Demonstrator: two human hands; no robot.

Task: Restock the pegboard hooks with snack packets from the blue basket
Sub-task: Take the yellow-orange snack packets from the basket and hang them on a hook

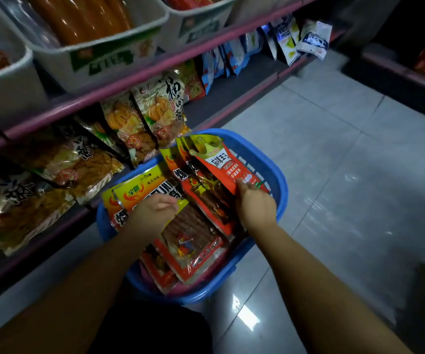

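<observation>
Head view: blue basket (270,159) on tiled floor (334,149) beside shelf (134,72), full of red snack packets (193,241). Left hand (152,213) rests on flat packets, grip unclear. Right hand (255,205) pinches upright packet (221,162)

Left hand (152,209) covered part of a yellow packet (140,192), its fingertips out of sight. The basket (265,159) floor was buried under packets. The white tubs (99,54) ran off the top edge; far hanging packets (290,39) were blurred.
</observation>
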